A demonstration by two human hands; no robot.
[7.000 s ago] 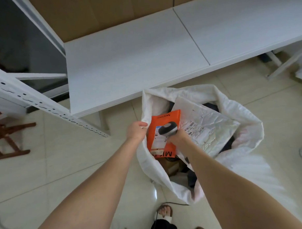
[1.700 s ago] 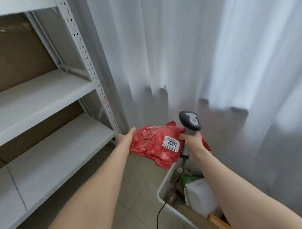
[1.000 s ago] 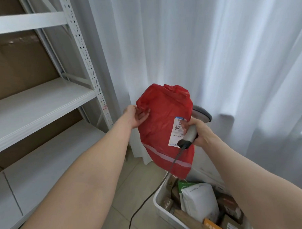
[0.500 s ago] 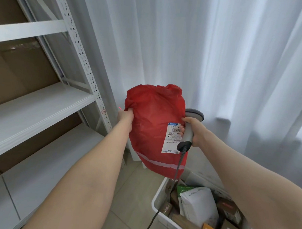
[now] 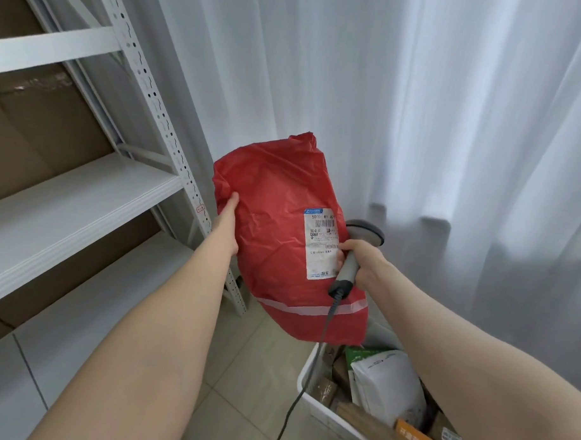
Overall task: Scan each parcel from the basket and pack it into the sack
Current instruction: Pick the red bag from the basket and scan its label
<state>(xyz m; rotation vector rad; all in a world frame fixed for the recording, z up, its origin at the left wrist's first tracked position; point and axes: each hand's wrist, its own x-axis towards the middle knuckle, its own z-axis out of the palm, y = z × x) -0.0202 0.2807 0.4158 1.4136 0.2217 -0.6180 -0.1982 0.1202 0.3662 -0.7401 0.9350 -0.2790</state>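
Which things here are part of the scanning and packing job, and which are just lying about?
Job: red parcel, gripped by left hand; scanner, in right hand; basket with other parcels.
Lying about: shelving; curtain.

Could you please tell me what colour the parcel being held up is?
The parcel is red, with a pale stripe low down; head view.

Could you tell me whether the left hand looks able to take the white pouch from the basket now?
Probably not yet: the left hand is busy gripping the red parcel. The white pouch lies uncovered on top in the basket, so a freed hand could likely reach it.
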